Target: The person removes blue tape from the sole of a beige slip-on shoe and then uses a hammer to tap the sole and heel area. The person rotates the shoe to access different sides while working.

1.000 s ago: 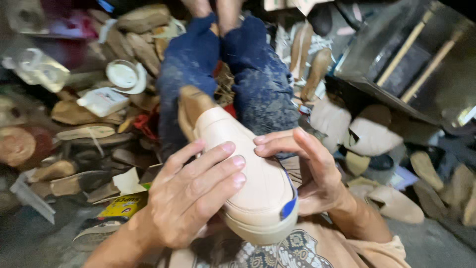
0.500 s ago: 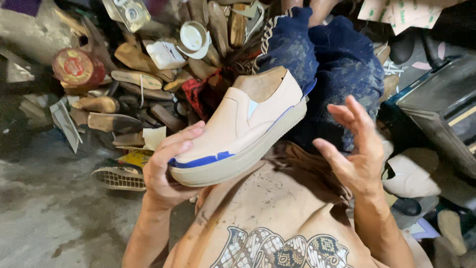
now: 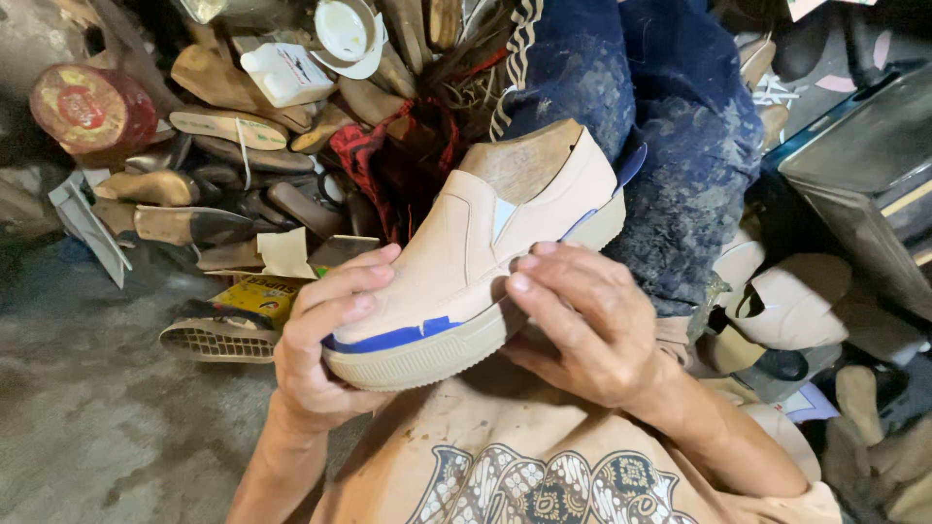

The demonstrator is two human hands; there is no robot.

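Note:
A beige slip-on shoe [image 3: 456, 257] with a cream sole and a strip of blue tape along the sole line sits on a wooden last, held sideways over my lap. My left hand [image 3: 325, 340] cups the toe end, fingers across the upper. My right hand [image 3: 582, 325] grips the middle of the shoe from the sole side, fingertips pressed on the upper's edge. My legs in dark blue stained trousers [image 3: 670, 126] stretch out beyond the shoe.
A heap of wooden shoe lasts [image 3: 214, 126] lies at the upper left, with a round red tin [image 3: 87, 107], a white plastic bottle [image 3: 286, 73] and a yellow box [image 3: 257, 296]. Pale shoe uppers [image 3: 791, 301] and a dark metal tray [image 3: 864, 184] are at the right. Grey concrete floor [image 3: 87, 408] lies left.
I turned the shoe from sole-up to lying on its side. My right hand, which was open beside it half a second ago, has now closed on the shoe's middle.

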